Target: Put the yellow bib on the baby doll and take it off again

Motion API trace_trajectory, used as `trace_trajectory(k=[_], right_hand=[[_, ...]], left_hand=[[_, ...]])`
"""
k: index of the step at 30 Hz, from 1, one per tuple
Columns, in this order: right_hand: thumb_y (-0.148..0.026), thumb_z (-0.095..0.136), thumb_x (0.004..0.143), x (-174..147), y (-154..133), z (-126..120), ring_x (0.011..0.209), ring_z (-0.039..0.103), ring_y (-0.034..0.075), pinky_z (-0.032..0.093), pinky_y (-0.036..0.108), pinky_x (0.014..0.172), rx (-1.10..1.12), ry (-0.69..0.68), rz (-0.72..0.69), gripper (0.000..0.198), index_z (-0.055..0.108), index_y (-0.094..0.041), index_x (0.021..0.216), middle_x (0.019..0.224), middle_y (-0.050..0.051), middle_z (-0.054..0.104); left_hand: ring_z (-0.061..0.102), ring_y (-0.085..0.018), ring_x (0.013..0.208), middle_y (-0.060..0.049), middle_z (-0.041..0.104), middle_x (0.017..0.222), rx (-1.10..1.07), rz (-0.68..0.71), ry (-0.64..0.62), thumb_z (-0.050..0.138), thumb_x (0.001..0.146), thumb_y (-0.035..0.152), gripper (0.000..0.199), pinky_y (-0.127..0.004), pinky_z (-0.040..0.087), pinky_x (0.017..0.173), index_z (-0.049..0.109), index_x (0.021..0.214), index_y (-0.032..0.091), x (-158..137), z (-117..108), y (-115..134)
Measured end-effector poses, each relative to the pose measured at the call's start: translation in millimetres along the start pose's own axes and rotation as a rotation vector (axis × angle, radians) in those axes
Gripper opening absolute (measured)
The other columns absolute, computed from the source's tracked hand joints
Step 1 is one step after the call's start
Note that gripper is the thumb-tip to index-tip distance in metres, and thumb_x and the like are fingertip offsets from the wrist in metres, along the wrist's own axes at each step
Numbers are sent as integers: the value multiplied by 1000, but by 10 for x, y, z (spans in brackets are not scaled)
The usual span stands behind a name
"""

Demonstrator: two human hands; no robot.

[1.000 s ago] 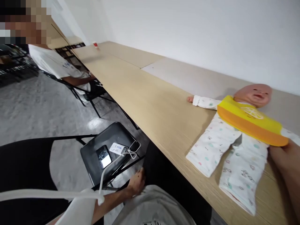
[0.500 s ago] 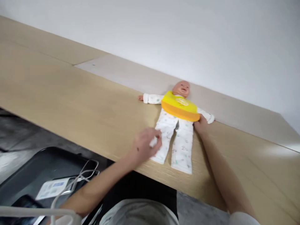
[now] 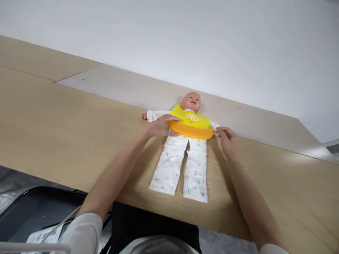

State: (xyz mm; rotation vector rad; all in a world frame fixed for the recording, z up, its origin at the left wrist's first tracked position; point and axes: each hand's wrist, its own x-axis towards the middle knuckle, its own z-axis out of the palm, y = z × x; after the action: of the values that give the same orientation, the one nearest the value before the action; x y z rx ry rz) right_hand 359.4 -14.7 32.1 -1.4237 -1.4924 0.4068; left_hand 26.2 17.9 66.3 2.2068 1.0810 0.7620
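A baby doll (image 3: 191, 102) lies on its back, head toward the wall, arms stretched out sideways. It wears white printed pyjamas (image 3: 196, 173) and a yellow bib (image 3: 182, 114) with an orange catch pocket and a citrus-slice print. At the bib's left edge is my left hand (image 3: 160, 126), its thumb and fingers apart around the pocket's corner; it looks open rather than gripping. On the other side my right hand (image 3: 227, 138) has thumb and fingertips pinched together at the doll's sleeve (image 3: 215, 126), just beside the bib.
The doll lies on a long wooden table (image 3: 92, 141) with a pale strip along its back, against a white wall (image 3: 169, 42). Below the front edge at left stands a black chair (image 3: 47, 204) holding a printed card (image 3: 47, 234). A white cable crosses the lower left corner.
My left hand has moved up from beside the doll's leg to the bib's left edge. My right hand has shifted from the bib's right corner to the sleeve. The camera view has shifted.
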Motion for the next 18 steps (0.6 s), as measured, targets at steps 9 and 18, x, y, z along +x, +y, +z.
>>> trace_trajectory(k=[9,18], right_hand=[[-52,70,78,197,-441,-111,121,56,29,40,49,107,-404,-671,-312,55,62,-22,124,129,9,61],[-52,78,69,295,-481,-86,104,63,28,47,45,97,-405,-589,-171,55,69,-21,113,113,7,67]], left_hand=[[59,-28,111,-7,67,115,401,-40,-311,72,70,47,49,-37,39,98,65,112,22,282,-113,173],[60,-21,85,-2,66,95,303,-70,-216,69,74,43,35,-27,39,71,57,99,23,228,-71,151]])
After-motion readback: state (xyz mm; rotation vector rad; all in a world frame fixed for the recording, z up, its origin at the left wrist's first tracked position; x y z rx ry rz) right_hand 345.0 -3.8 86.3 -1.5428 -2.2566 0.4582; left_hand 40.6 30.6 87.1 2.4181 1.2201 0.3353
